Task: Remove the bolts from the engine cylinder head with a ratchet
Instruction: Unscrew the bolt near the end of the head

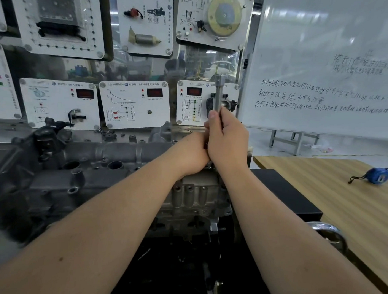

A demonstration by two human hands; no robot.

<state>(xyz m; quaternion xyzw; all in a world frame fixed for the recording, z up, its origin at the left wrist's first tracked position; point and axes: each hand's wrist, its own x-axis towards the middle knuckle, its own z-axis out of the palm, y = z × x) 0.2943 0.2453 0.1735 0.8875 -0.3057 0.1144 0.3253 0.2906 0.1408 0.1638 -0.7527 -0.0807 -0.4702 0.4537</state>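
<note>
The right hand (227,141) has its grip wrapped around the ratchet (218,93), whose handle stands upright above the fist. The left hand (191,154) presses against it from the left; whether its grip is closed cannot be told. Both sit over the right end of the cylinder head (102,164). A tape measure (377,176) lies on the desk (334,188).
</note>
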